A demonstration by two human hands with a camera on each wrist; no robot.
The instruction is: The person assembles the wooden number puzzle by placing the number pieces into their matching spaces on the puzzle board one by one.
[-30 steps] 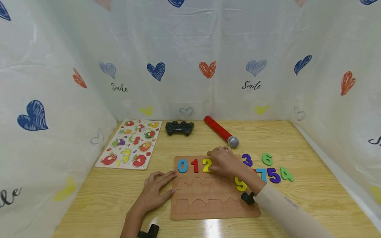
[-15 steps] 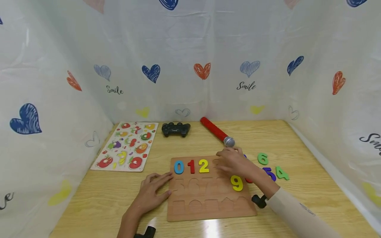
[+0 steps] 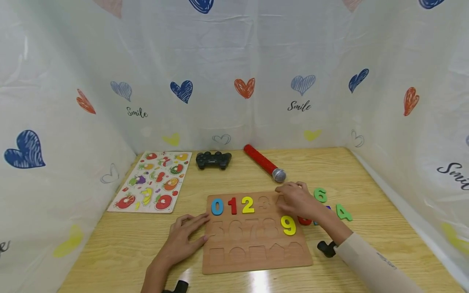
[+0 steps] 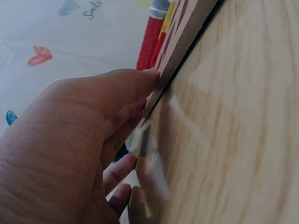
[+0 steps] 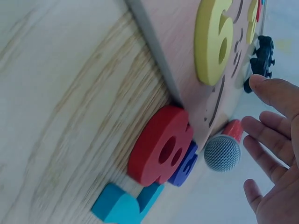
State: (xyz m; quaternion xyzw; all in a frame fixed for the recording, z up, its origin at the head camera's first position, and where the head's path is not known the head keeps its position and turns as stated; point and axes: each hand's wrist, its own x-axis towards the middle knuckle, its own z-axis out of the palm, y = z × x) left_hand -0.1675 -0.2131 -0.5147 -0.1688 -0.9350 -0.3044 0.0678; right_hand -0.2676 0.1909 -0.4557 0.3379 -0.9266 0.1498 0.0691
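A wooden number board (image 3: pixel 223 242) lies on the table, with the blue 0 (image 3: pixel 213 207), red 1 (image 3: pixel 233 206) and yellow 2 (image 3: pixel 248 210) in its top row. The yellow 9 (image 3: pixel 292 228) lies on its right side. My left hand (image 3: pixel 183 236) touches the board's left edge, fingers extended. Over the board's upper right corner, my right hand (image 3: pixel 299 202) holds nothing; its fingers look loosely spread in the right wrist view. Near it there are the red 8 (image 5: pixel 152 144), purple 3 (image 5: pixel 186 164) and blue 7 (image 5: pixel 112 203).
Green 6 (image 3: pixel 317 197) and green 4 (image 3: pixel 342 214) lie to the right. Behind the board are a red microphone (image 3: pixel 261 160) and a black game controller (image 3: pixel 213 160). A fruit puzzle board (image 3: pixel 154 183) lies at the back left. A heart-printed curtain (image 3: pixel 216 114) surrounds the table.
My right hand has moved rightward from the yellow 2 to the board's upper right corner, uncovering the 2 and the empty 3 slot. My left hand stays at the board's edge.
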